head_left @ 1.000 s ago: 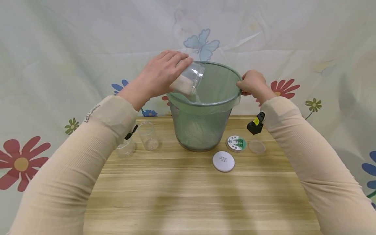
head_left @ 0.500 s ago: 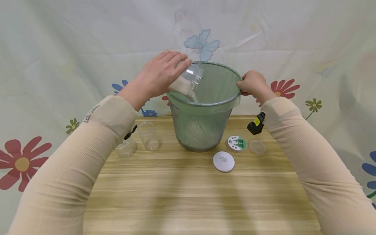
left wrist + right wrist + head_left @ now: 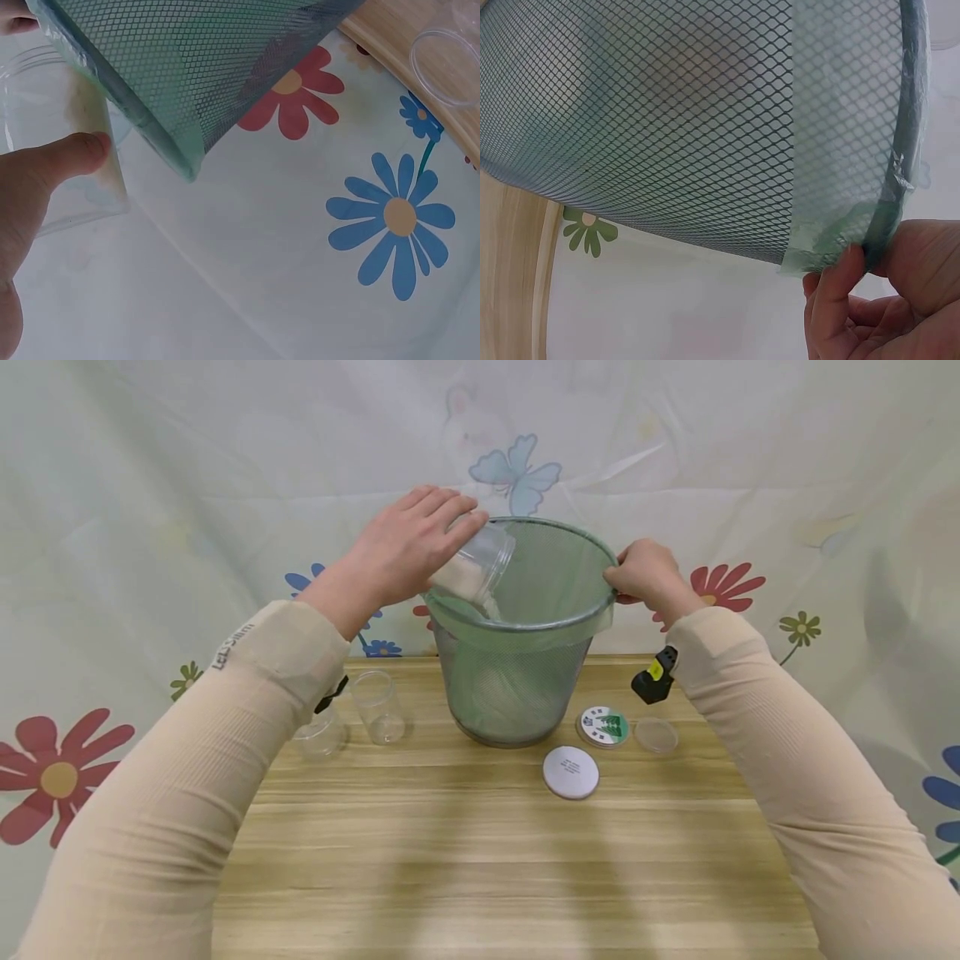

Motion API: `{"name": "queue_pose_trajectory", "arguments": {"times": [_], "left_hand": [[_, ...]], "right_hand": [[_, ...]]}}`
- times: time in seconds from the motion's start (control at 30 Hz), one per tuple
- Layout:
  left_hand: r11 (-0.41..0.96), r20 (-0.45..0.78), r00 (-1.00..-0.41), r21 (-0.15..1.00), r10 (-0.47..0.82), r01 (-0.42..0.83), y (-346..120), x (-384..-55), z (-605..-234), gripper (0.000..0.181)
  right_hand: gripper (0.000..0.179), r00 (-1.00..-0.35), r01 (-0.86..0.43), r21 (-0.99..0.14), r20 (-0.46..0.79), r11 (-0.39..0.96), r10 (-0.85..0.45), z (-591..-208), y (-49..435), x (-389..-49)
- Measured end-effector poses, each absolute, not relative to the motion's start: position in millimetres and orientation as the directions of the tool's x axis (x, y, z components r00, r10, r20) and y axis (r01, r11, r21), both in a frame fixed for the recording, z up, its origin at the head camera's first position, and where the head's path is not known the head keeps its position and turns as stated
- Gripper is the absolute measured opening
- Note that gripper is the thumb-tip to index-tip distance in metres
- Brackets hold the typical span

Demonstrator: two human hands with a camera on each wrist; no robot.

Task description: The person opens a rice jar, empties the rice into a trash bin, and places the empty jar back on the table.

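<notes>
My left hand grips a clear plastic jar tipped over the left rim of a mesh wastebasket. Pale, fine-grained stuff lies along the jar's lower side and spills from its mouth into the basket. In the left wrist view, the thumb presses on the jar wall. A thin green bag lines the basket and folds over its rim. My right hand pinches that rim and the folded bag on the right side; the right wrist view shows thumb and fingers closed on it.
Two clear empty-looking jars stand left of the basket, one partly behind the left sleeve. To the right lie a green-and-white printed lid, a clear disc and a white round lid on the wooden table. A flowered curtain hangs behind.
The left hand and jar have shifted slightly left, and the pale stuff keeps sliding out of the mouth. My right hand stays on the rim.
</notes>
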State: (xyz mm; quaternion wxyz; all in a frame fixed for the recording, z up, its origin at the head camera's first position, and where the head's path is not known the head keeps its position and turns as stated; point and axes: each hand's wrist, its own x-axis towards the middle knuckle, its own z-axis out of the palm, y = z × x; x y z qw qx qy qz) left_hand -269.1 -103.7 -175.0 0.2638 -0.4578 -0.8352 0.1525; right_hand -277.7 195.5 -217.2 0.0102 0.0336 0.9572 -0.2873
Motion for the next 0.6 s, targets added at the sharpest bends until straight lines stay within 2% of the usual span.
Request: {"name": "queue_pose_trajectory", "arguments": {"times": [0.3,0.6], "left_hand": [[0.52,0.283,-0.44,-0.546,0.852,0.656,-101.5,-269.3,-174.0,0.069],[0.496,0.289,-0.405,-0.564,0.867,0.66,-96.2,-269.0,-172.4,0.061]], "right_hand": [[0.025,-0.997,0.074,-0.566,-0.036,0.821,0.065,-218.5,195.7,-278.0],[0.024,-0.998,0.062,-0.543,-0.034,0.837,0.051,-218.3,196.8,-278.4]]}}
